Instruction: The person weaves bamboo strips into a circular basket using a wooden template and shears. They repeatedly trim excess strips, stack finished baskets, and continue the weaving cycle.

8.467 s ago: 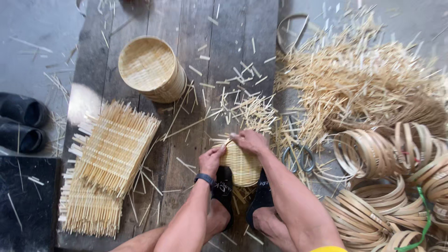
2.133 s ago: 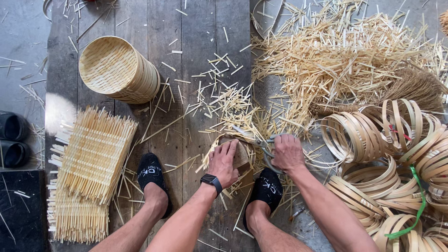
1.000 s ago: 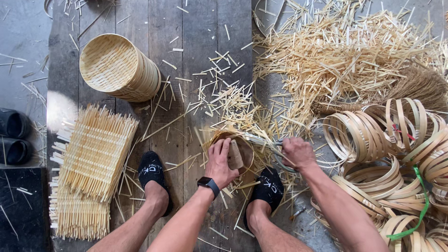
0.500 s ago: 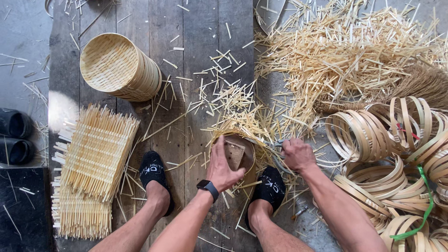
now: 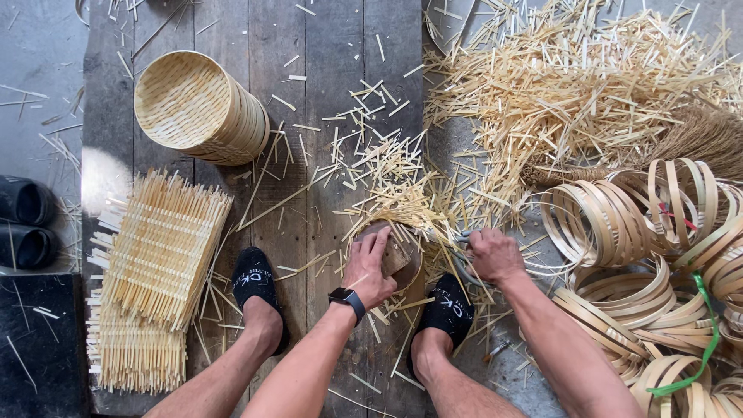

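Left hand (image 5: 370, 267): palm down, fingers spread and pressed flat on a small round wooden block (image 5: 398, 251) that sits on the plank floor (image 5: 333, 70) between the two black-socked feet (image 5: 255, 282); a dark wristwatch (image 5: 346, 298) on the wrist. Right hand (image 5: 493, 254): fingers curled closed around the handles of a pair of scissors (image 5: 462, 238), whose blades point toward the block; most of the tool is hidden by the hand and strips. Trimmed bamboo strips (image 5: 402, 197): heaped against the far edge of the block, touching it and fanning outward. Large loose pile of bamboo offcuts (image 5: 573, 85): upper right, well apart from the hands. Stack of finished round woven trays (image 5: 197, 108): upper left, lying on its side. Stack of untrimmed woven mats (image 5: 159, 255): left, just beside the left foot. Bamboo hoops (image 5: 642, 224): piled at right, near the right forearm. Dark shoes (image 5: 23, 224): far left edge.
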